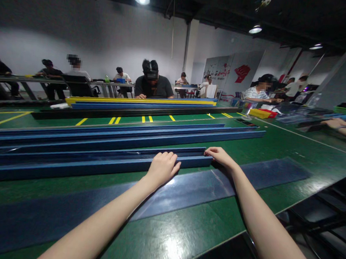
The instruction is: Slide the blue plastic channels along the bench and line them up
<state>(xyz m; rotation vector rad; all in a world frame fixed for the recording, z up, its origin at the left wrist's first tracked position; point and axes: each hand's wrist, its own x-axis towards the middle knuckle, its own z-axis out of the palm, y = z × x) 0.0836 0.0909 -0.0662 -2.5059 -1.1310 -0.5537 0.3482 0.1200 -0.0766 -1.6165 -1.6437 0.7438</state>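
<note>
A long blue channel (pixel 98 168) with raised side walls lies across the table. My left hand (pixel 164 166) is closed over its near wall, close to the right end, with the fingers reaching inside. At that end, my right hand (pixel 220 155) has its fingers curled onto the channel's tip; the fingertips are partly hidden. Glossy clear material shows within the channel farther left. Under my forearms, a long flat transparent plastic strip (pixel 192 187) lies on the table, nearer to me than the channel.
More blue channels (pixel 190 138) lie just beyond on the green table (pixel 285 150). Farther back are a yellow channel (pixel 163 102) and a black one (pixel 150 113). A co-worker (pixel 154 84) sits opposite. Another person's hands (pixel 335 123) work at right, near a red-and-yellow bin (pixel 262 113).
</note>
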